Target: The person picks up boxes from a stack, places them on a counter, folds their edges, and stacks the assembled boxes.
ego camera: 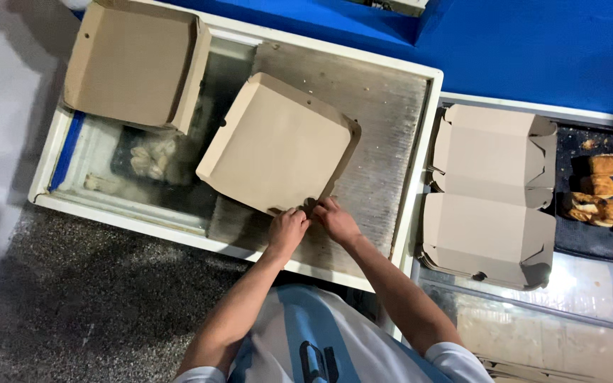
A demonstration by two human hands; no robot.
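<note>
Both hands pinch the near corner of the shut box (pixel 278 145), left hand (pixel 286 231) and right hand (pixel 336 221) touching side by side, so the box lies wholly beyond them, tilted far-left across the freezer lid (pixel 384 142).

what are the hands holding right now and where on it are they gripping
Both the left hand and the right hand pinch the near corner of the brown cardboard box lying on the chest freezer lid.

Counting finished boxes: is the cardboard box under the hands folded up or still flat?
Folded up: the cardboard box shows raised side walls.
</note>
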